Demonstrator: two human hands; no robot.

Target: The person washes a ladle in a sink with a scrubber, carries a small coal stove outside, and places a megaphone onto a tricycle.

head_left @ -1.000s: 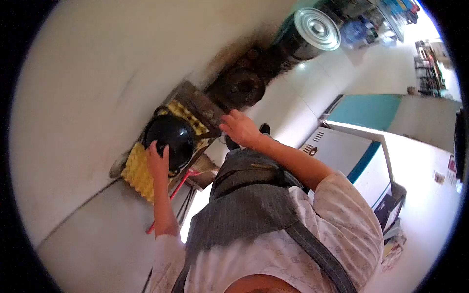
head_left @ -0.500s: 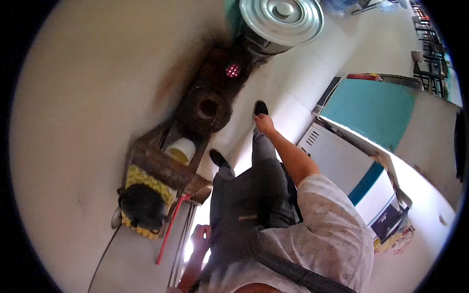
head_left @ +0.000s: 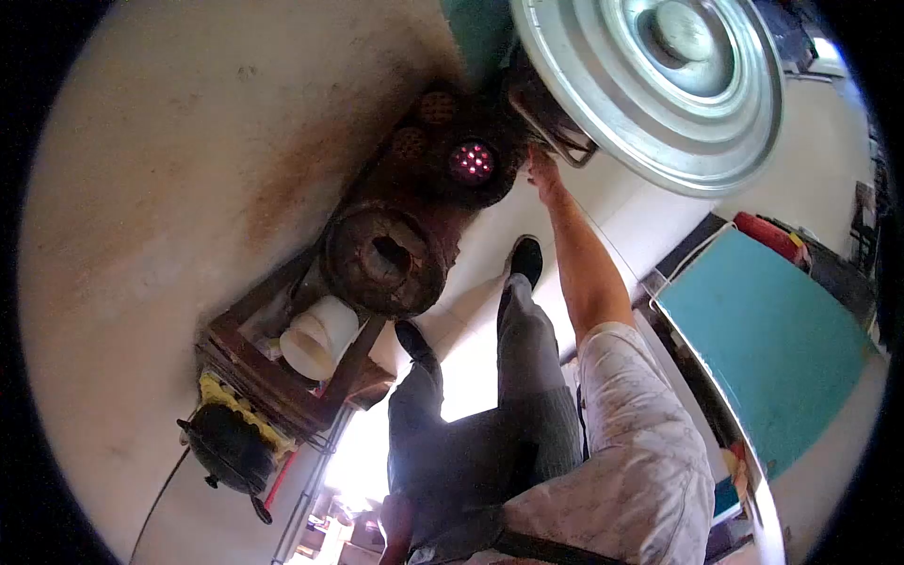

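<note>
My right hand (head_left: 540, 171) reaches forward to the dark side of a stove (head_left: 452, 212), just below the metal handle (head_left: 563, 143) of a large pot. The fingers lie in shadow, and whether they grip anything is unclear. A broad aluminium lid (head_left: 650, 122) covers the pot beside it. A honeycomb coal briquette (head_left: 471, 163) glows red in the stove opening, left of this hand. At the bottom, my left hand (head_left: 395, 518) hangs low near my leg, dark and partly cut off, its fingers not readable.
A round rusty stove ring (head_left: 386, 262) with a broken centre sits nearer me. Beyond it are a white bucket (head_left: 320, 337) on its side and a black pot (head_left: 229, 447) beside yellow material. On the right stands a teal-topped table (head_left: 763, 330).
I have moved closer to the stove and the lidded pot. My right hand has gone from beside my leg forward to the stove's side. My left hand has dropped lower in view.
</note>
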